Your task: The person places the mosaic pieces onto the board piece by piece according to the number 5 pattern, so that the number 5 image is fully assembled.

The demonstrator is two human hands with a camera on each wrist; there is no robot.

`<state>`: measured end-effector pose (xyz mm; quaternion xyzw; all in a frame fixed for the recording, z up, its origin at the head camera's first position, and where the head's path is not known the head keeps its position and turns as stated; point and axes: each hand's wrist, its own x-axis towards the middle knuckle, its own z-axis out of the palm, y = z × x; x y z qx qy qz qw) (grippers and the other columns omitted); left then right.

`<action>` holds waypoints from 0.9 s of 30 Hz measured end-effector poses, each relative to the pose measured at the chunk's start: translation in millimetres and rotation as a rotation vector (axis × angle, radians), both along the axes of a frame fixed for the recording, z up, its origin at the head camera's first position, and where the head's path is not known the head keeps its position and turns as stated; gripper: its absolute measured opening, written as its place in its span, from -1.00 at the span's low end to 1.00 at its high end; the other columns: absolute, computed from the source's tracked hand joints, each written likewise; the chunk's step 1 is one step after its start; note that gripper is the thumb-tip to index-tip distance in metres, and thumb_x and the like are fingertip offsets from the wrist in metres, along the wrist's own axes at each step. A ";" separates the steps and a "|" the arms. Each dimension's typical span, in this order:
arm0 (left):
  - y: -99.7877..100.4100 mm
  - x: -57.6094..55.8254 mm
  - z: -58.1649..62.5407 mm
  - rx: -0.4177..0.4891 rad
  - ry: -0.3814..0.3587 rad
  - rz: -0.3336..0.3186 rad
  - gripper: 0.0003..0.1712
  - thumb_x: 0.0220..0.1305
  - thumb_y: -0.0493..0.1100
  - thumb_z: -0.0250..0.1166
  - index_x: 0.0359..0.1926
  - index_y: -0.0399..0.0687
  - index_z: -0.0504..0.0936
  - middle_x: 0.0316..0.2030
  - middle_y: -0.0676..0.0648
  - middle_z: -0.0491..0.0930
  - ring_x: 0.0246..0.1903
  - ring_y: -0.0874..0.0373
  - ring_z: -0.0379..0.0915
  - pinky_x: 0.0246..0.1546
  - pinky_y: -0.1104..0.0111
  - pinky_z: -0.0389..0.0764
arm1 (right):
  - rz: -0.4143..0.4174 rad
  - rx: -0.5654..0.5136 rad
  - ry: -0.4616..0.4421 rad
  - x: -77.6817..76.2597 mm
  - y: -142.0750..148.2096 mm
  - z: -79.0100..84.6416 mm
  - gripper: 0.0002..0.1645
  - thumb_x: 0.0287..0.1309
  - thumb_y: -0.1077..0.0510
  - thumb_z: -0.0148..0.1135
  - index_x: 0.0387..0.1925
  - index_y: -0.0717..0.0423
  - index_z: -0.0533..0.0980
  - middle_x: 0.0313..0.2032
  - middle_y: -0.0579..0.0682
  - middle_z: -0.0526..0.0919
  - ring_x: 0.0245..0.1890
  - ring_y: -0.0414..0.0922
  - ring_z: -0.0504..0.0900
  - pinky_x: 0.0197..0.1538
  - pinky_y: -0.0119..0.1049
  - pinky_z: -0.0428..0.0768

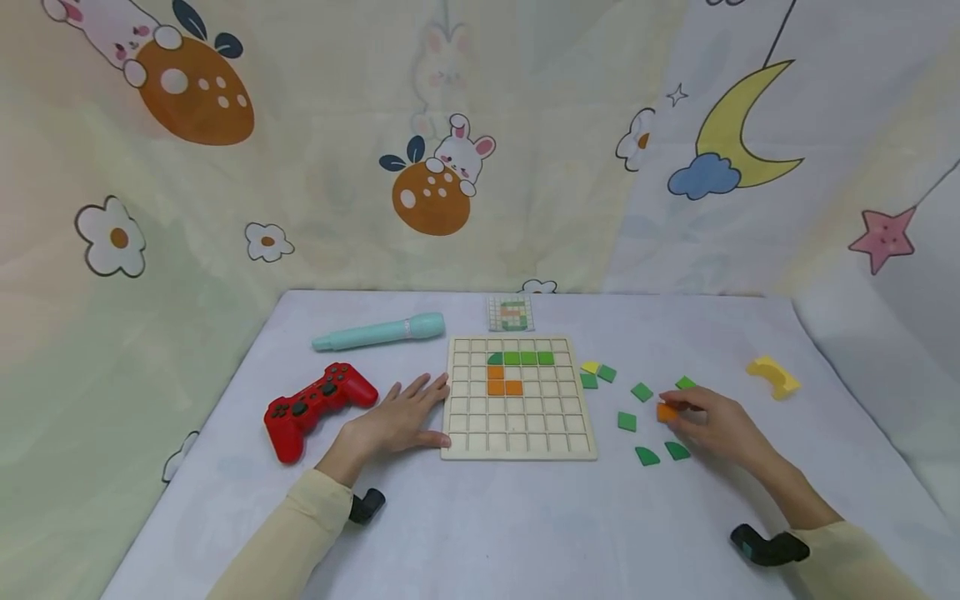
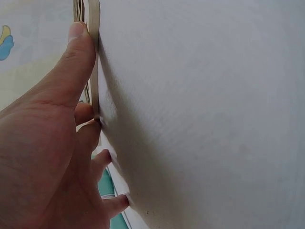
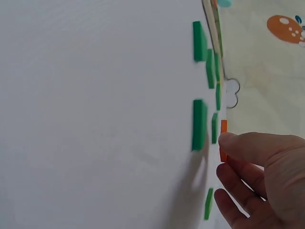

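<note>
A pale wooden grid board (image 1: 480, 423) lies mid-table, holding a row of green pieces (image 1: 528, 358) and several orange squares (image 1: 496, 387) in its cells. My left hand (image 1: 401, 417) rests at the board's left edge, fingers spread, its thumb (image 2: 76, 36) on the rim. To the right of the board, my right hand (image 1: 716, 423) pinches an orange square tile (image 1: 667, 412) between thumb and fingers. In the right wrist view the orange tile (image 3: 223, 125) is held on edge, raised off the table. Loose green tiles (image 1: 627, 422) and quarter-round green pieces (image 1: 647, 456) lie around that hand.
Behind the board lies a small pattern card (image 1: 511, 314). A red game controller (image 1: 318, 408) and a light-blue flashlight-shaped stick (image 1: 378, 332) are at left. A yellow arch-shaped piece (image 1: 774, 377) sits at far right, and a yellow tile (image 1: 591, 367) beside the board.
</note>
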<state>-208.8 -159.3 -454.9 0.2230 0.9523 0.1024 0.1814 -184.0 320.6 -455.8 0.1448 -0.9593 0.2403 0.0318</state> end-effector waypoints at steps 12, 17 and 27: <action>1.7 0.0 -1.8 -0.011 0.007 0.006 0.05 0.14 0.36 0.26 0.52 0.15 0.02 0.55 0.07 -0.14 0.54 -0.06 -0.30 0.46 -0.17 -0.13 | 0.125 -0.026 -0.005 -32.3 -74.3 11.4 -0.58 0.09 0.25 0.37 0.04 0.19 0.59 -0.09 0.07 0.67 -0.10 0.01 0.61 0.03 0.03 0.61; 1.6 0.0 -3.5 -0.012 0.020 0.005 0.05 0.14 0.36 0.26 0.52 0.15 0.02 0.55 0.08 -0.13 0.54 -0.04 -0.29 0.46 -0.16 -0.12 | 0.191 -0.044 -0.019 -45.0 -104.2 10.7 -0.56 0.09 0.25 0.37 0.06 0.18 0.59 -0.05 0.07 0.66 -0.04 0.01 0.61 0.06 -0.01 0.60; 1.7 -0.2 -3.6 -0.013 0.015 0.013 0.06 0.13 0.37 0.26 0.52 0.17 0.02 0.55 0.08 -0.13 0.54 -0.04 -0.30 0.46 -0.16 -0.13 | 0.265 -0.020 -0.053 -60.3 -154.4 11.2 -0.58 0.15 0.22 0.31 0.08 0.14 0.59 0.03 0.11 0.63 0.01 0.01 0.58 0.08 -0.05 0.59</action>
